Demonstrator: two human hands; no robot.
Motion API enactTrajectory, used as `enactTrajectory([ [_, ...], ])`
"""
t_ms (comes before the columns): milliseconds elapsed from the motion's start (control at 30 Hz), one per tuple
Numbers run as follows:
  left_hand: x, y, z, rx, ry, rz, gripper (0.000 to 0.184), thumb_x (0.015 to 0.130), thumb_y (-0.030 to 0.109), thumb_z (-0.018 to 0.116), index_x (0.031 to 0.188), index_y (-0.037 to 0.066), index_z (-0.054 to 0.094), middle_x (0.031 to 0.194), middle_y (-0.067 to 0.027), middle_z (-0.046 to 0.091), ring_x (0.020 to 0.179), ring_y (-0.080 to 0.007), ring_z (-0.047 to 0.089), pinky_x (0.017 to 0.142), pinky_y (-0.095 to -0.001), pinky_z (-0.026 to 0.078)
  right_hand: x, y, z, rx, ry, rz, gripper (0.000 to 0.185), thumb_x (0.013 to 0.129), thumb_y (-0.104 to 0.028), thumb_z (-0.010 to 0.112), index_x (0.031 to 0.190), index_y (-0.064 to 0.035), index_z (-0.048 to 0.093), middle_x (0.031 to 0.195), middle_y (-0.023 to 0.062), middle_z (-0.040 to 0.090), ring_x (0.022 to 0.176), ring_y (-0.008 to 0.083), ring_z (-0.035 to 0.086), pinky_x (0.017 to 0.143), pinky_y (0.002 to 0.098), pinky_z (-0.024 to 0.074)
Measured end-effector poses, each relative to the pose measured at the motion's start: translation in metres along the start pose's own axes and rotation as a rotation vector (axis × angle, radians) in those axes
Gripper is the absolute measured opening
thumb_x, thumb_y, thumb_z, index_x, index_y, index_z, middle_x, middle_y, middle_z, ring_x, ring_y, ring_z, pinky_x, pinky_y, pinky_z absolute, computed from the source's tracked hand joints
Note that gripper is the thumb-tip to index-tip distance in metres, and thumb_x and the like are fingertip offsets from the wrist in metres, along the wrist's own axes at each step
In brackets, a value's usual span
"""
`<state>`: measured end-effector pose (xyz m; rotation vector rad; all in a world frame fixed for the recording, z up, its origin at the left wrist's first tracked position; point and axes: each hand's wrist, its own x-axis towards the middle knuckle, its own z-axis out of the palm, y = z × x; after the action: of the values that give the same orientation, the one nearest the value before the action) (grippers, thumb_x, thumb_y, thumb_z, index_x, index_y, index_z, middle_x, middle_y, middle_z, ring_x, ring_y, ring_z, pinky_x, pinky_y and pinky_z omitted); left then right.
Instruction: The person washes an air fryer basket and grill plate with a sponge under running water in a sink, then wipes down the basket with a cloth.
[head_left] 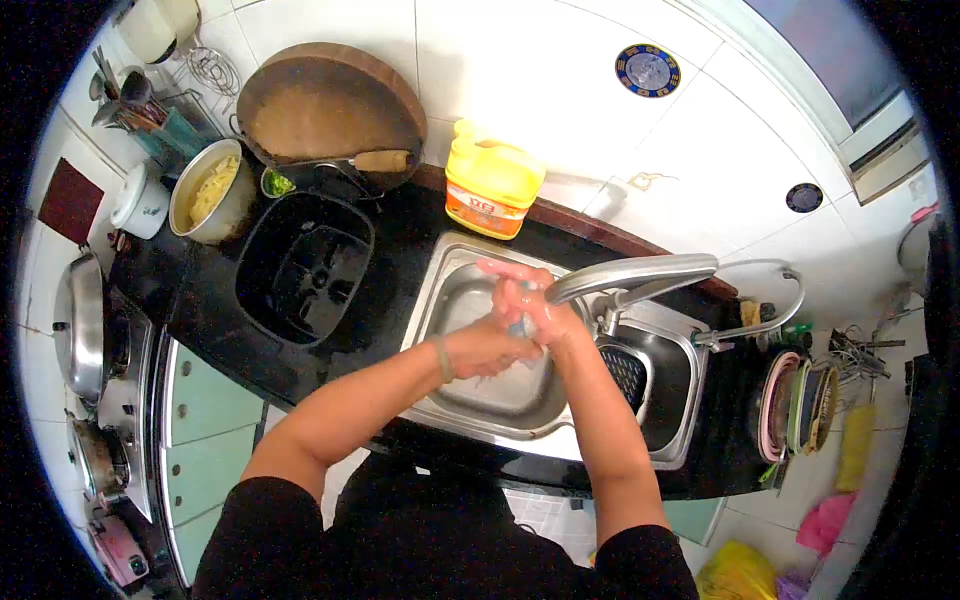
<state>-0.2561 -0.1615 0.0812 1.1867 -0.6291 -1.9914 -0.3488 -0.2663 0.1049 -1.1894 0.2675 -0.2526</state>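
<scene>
My right hand (548,310) is beneath the tip of the metal faucet (640,275), over the left sink basin (465,305). One of its fingers points out to the left and the others are curled in. Pressed against it from below is my left hand (487,347), with a pale band (441,358) on the wrist; its fingers are mostly hidden. A small bluish-white patch (519,325) shows between the two hands; I cannot make out whether it is an object or water. Both hands look wet.
A yellow detergent jug (492,190) stands behind the sink. Left of it are a black plastic basin (305,265), a round wooden chopping board (330,110) leaning on the wall, and a pot (213,195) of pale cut food. A black drain basket (622,375) sits in the right basin.
</scene>
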Motion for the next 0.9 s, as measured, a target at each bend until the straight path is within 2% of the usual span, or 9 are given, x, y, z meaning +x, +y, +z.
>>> enactTrajectory([
  [67,0.021,-0.015,0.0,0.158,0.198,0.319,0.028,0.074,0.021,0.068,0.097,0.009,0.057,0.065,0.0029,0.052,0.047,-0.0092,0.044,0.042,-0.0257,0.038,0.002,-0.004,0.009,0.019,0.075,-0.016,0.049,0.081,-0.04,0.063,0.104,0.0031,0.057,0.059,0.0003,0.048,0.052,0.0075,0.041,0.048,0.0207,0.0329],
  [133,0.032,-0.022,-0.006,0.545,0.489,0.4,0.047,0.065,0.019,0.067,0.105,0.003,0.051,0.071,-0.0142,0.063,0.075,-0.0362,0.061,0.072,-0.041,0.047,0.003,-0.007,0.015,0.014,0.29,0.016,0.044,0.084,-0.042,0.058,0.097,0.0006,0.058,0.055,-0.0026,0.044,0.05,0.0063,0.038,0.047,0.0212,0.0315],
  [233,0.028,-0.009,0.001,0.831,0.687,0.33,0.04,0.066,0.023,0.067,0.1,0.005,0.056,0.08,-0.0203,0.063,0.079,-0.0387,0.06,0.072,-0.0412,0.047,0.009,0.022,0.003,0.184,0.449,-0.029,0.036,0.086,-0.039,0.057,0.087,-0.0025,0.057,0.054,-0.0026,0.043,0.05,0.0067,0.039,0.047,0.0218,0.0311],
  [333,0.033,-0.016,-0.017,1.001,0.675,0.48,0.036,0.065,0.026,0.069,0.095,0.007,0.059,0.084,-0.0217,0.062,0.08,-0.0391,0.059,0.072,-0.042,0.047,0.013,0.028,0.027,0.012,0.789,-0.046,0.03,0.087,-0.033,0.056,0.078,-0.0045,0.053,0.059,-0.0015,0.047,0.054,0.0075,0.043,0.051,0.0221,0.0354],
  [467,0.047,-0.021,-0.034,1.246,0.691,0.361,0.04,0.064,0.031,0.072,0.094,0.008,0.061,0.087,-0.0198,0.063,0.081,-0.0358,0.06,0.072,-0.0411,0.047,-0.017,0.028,0.002,-0.37,0.615,-0.144,0.022,0.087,-0.025,0.053,0.091,-0.0034,0.059,0.085,0.0025,0.057,0.083,0.0129,0.052,0.079,0.0271,0.0399],
  [567,0.001,-0.006,-0.022,1.016,0.564,0.186,0.05,0.06,0.037,0.076,0.097,0.007,0.062,0.091,-0.0152,0.065,0.085,-0.0276,0.062,0.076,-0.0367,0.048,-0.089,0.083,-0.082,-0.79,0.876,-0.084,0.024,0.085,-0.018,0.054,0.105,-0.0068,0.059,0.096,0.0078,0.06,0.097,0.0196,0.053,0.09,0.0315,0.0376],
  [633,-0.01,-0.046,-0.045,0.571,0.455,0.238,0.044,0.067,0.035,0.074,0.097,0.005,0.062,0.087,-0.0075,0.065,0.078,-0.0176,0.06,0.073,-0.0302,0.047,-0.152,0.112,-0.113,-1.477,1.011,0.011,0.026,0.079,-0.014,0.057,0.104,-0.0063,0.06,0.101,0.0144,0.061,0.097,0.0265,0.056,0.085,0.0322,0.042],
  [700,-0.025,-0.09,-0.069,0.74,0.567,0.12,0.036,0.072,0.031,0.072,0.094,0.004,0.063,0.084,-0.0097,0.065,0.074,-0.0174,0.06,0.068,-0.0312,0.048,-0.204,0.163,-0.152,-0.921,1.092,0.363,0.03,0.074,-0.014,0.061,0.104,-0.0067,0.06,0.103,0.0207,0.06,0.095,0.0337,0.058,0.081,0.0372,0.0461],
  [900,-0.073,-0.119,-0.043,0.746,0.738,0.456,0.037,0.074,0.007,0.067,0.107,0.0,0.05,0.096,-0.0137,0.06,0.086,-0.0219,0.058,0.077,-0.031,0.046,-0.207,0.248,-0.153,-1.199,0.865,0.931,0.028,0.079,-0.023,0.054,0.094,0.0007,0.06,0.094,0.0259,0.061,0.09,0.0402,0.059,0.08,0.0434,0.0479],
])
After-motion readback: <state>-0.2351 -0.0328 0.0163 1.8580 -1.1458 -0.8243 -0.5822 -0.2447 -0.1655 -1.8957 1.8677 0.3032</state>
